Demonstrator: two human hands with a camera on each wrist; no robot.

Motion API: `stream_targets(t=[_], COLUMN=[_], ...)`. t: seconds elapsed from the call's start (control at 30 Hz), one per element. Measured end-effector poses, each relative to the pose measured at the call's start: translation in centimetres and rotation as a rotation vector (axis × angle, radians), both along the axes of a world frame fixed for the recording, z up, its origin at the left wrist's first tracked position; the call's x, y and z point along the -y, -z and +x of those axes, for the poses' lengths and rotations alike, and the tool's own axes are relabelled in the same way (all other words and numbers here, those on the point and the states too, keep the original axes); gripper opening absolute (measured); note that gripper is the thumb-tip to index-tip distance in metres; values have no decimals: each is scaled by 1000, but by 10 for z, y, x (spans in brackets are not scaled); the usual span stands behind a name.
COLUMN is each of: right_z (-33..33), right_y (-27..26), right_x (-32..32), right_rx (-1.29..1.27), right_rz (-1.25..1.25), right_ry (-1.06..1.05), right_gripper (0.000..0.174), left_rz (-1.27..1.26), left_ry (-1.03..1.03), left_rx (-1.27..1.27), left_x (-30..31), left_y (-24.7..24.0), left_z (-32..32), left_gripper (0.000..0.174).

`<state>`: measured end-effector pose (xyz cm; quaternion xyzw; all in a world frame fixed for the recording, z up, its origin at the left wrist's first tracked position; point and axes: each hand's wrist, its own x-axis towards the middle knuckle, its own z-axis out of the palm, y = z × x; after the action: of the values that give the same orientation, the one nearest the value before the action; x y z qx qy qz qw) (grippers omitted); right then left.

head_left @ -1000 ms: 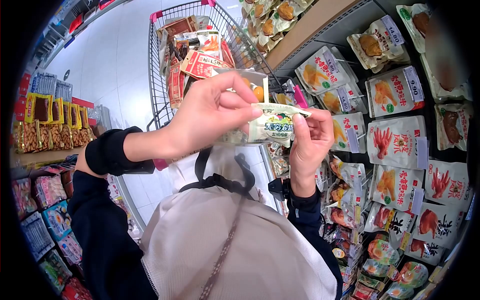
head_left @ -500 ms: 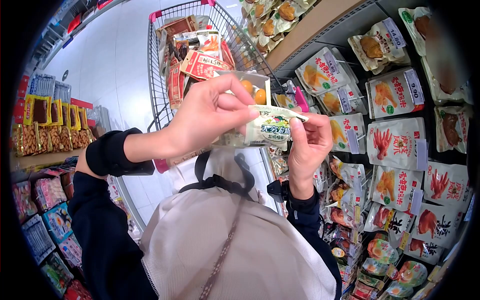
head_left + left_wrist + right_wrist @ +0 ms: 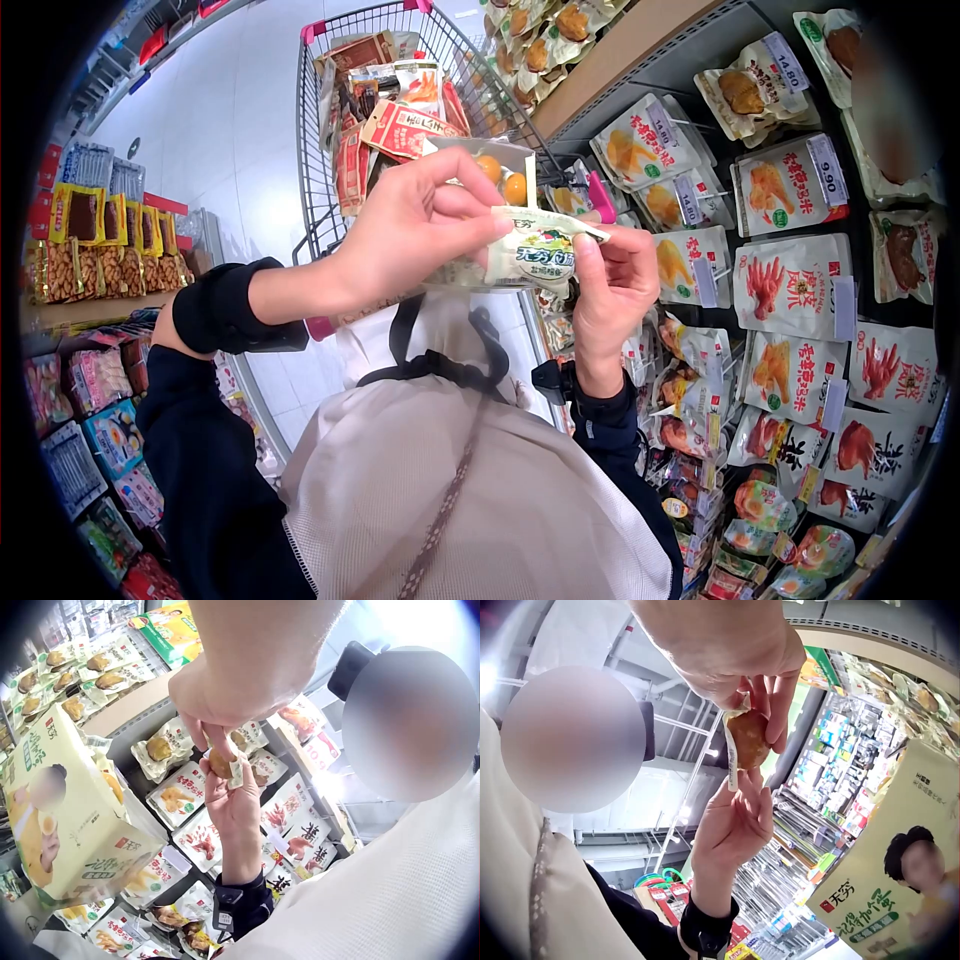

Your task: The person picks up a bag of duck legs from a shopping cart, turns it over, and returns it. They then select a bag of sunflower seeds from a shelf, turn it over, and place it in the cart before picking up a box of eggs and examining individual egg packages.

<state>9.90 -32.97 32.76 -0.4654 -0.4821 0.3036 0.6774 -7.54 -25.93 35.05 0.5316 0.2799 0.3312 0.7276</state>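
Observation:
Both hands hold a small pale snack packet (image 3: 535, 247) with printed green lettering, in front of the body in the head view. My left hand (image 3: 405, 220) pinches its left upper corner between thumb and fingers. My right hand (image 3: 615, 295) grips the opposite end, with its thumb on the printed front. In the right wrist view the packet's other side shows a brown, egg-shaped food (image 3: 750, 740) under see-through film. Just beyond the hands, and partly hidden by them, stands an open pale yellow carton (image 3: 79, 817) with round orange-brown packed pieces (image 3: 515, 187) inside.
A shopping cart (image 3: 302, 130) filled with snack packs stands ahead. On the right, a shelf rack holds hanging pouches (image 3: 790, 285) with price tags. Bags of nuts (image 3: 105, 272) and other snacks line the left shelves. Tiled floor (image 3: 215, 120) shows between them.
Both hands stay on the packet. The packet and right hand have shifted slightly left, and the packet's printed face tilts a little differently.

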Motion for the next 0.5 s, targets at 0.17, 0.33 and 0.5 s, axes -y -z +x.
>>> stream_targets(t=[0.17,0.33,0.5], right_z=[8,6,11], right_y=[6,4,7], right_x=[-3,-17,-22], right_rx=[115,173,276], right_rz=[60,148,69], right_ry=[-10,-51,-87], right_gripper=[13,12,13], left_rz=[-78,42,43], left_ry=[90,116,147], left_rx=[-12,-5,-163], left_x=[-3,-9,-17], left_y=[4,10,11], left_z=[6,13,10], left_gripper=[20,30,31])
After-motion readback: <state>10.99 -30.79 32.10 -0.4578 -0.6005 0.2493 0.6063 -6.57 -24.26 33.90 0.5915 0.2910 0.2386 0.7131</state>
